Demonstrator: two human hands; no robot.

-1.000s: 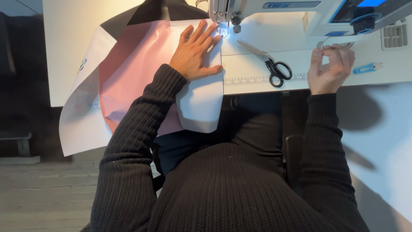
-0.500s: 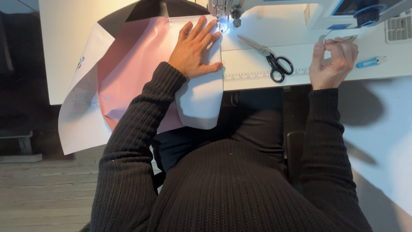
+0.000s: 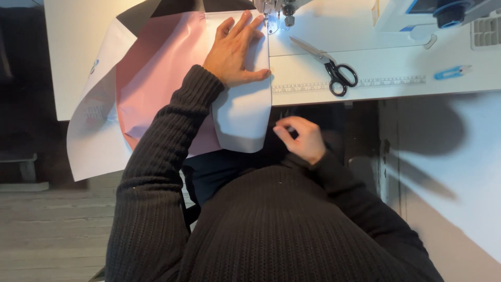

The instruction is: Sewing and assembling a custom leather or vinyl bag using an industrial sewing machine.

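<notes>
My left hand lies flat with fingers spread on a white and pink fabric piece, pressing it onto the white table beside the sewing machine needle. The fabric hangs over the table's front edge, its white rounded end dangling. My right hand is below the table edge, close to my body, with fingertips pinched together next to the hanging fabric edge. Whether it grips anything I cannot tell.
Black-handled scissors lie on the white table right of the needle, above a printed ruler strip. A small blue thread snipper lies further right. The sewing machine body fills the top right. Wooden floor is at lower left.
My right hand has dropped from the table's right part, by the machine, down below the front edge toward the hanging fabric. The left hand has stayed on the fabric.
</notes>
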